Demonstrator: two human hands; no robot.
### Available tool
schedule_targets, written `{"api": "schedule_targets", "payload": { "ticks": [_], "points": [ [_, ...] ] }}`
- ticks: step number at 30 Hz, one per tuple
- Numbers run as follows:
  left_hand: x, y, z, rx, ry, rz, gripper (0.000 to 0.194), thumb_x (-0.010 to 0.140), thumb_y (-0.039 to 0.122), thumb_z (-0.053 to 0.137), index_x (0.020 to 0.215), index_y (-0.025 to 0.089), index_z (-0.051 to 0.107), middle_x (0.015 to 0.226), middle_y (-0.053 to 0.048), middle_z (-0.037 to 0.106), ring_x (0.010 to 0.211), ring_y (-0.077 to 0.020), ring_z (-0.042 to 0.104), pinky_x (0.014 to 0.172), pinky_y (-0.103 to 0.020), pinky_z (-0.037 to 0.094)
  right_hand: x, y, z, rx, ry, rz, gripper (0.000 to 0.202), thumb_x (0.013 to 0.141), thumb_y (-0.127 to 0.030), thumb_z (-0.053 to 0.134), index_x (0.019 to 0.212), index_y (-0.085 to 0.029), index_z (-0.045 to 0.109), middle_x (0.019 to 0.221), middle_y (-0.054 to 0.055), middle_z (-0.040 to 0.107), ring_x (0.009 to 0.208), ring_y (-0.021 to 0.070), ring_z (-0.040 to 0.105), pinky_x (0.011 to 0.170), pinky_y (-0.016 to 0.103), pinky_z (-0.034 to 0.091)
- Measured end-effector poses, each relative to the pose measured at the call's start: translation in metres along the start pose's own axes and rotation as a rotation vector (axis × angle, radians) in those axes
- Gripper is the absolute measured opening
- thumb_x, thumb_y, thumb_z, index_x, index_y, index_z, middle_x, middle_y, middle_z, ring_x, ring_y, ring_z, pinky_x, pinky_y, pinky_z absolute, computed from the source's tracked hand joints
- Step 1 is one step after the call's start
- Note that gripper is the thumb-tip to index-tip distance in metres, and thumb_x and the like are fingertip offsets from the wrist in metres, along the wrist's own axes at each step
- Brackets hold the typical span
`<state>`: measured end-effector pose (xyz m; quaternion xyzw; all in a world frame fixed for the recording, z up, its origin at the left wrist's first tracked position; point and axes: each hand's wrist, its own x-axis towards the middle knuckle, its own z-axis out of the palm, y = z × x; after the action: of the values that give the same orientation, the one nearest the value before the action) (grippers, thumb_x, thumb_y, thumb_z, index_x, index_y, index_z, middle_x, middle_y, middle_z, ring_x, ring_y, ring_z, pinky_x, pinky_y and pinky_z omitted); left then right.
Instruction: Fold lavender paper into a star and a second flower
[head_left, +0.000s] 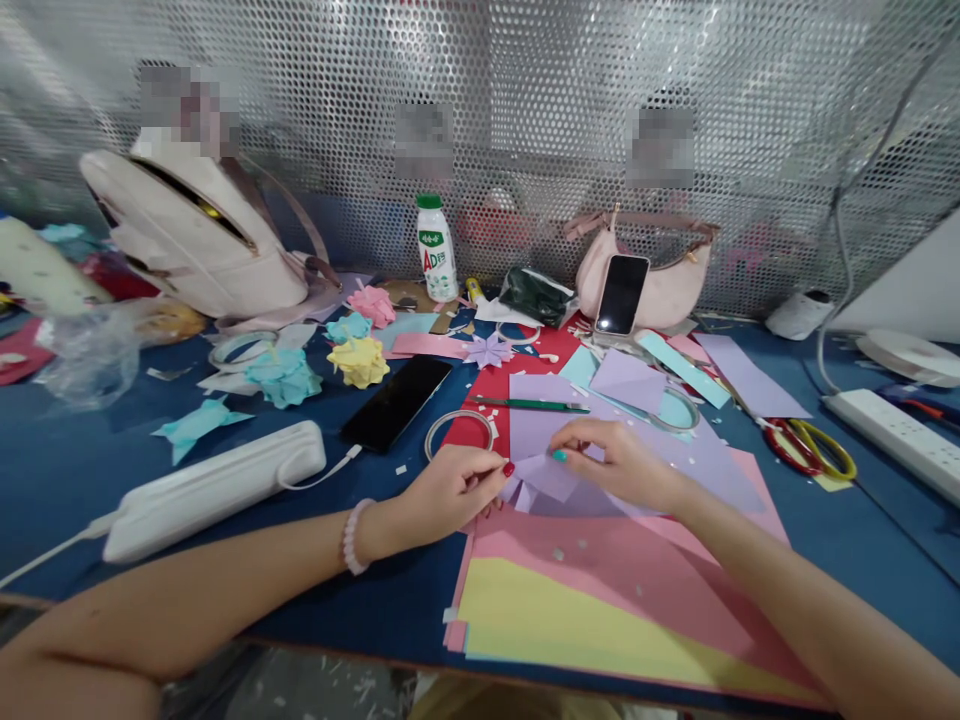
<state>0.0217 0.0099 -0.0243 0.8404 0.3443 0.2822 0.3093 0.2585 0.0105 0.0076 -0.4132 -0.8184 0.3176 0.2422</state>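
A folded piece of purple paper lies between my two hands, above the stacked coloured sheets. My left hand, with a beaded bracelet at its wrist, pinches the paper's left side. At the paper's upper right edge, my right hand has its thumb and finger closed on it. Beyond them a green craft knife rests on purple sheets. One tape roll is just past my left hand, and another lies farther right.
Scissors and a power strip lie at the right. A black phone, white charging device and folded paper shapes occupy the left. Behind stand a bottle, a backpack and a handbag.
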Motion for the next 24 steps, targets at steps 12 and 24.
{"api": "schedule_targets", "payload": {
  "ticks": [12, 24],
  "points": [
    [-0.003, 0.009, 0.001, -0.188, -0.154, -0.130, 0.025, 0.085, 0.026, 0.048, 0.067, 0.013, 0.060, 0.055, -0.002, 0.064, 0.050, -0.0105, 0.056, 0.048, -0.016, 0.037, -0.002, -0.016, 0.019, 0.125, -0.001, 0.110, 0.014, 0.079, -0.011, 0.054, 0.084, -0.019, 0.065, 0.081, -0.001, 0.067, 0.072, 0.0126, 0.059, 0.067, 0.024, 0.044],
    [-0.004, 0.013, 0.002, -0.336, -0.107, -0.267, 0.036, 0.086, 0.031, 0.044, 0.057, 0.013, 0.055, 0.053, -0.004, 0.063, 0.046, -0.0103, 0.052, 0.044, -0.018, 0.034, 0.000, -0.009, 0.026, 0.600, 0.211, 0.236, 0.064, 0.072, -0.028, 0.071, 0.126, -0.025, 0.037, 0.060, -0.009, 0.049, 0.055, 0.0119, 0.053, 0.053, 0.024, 0.043]
  ]
}}
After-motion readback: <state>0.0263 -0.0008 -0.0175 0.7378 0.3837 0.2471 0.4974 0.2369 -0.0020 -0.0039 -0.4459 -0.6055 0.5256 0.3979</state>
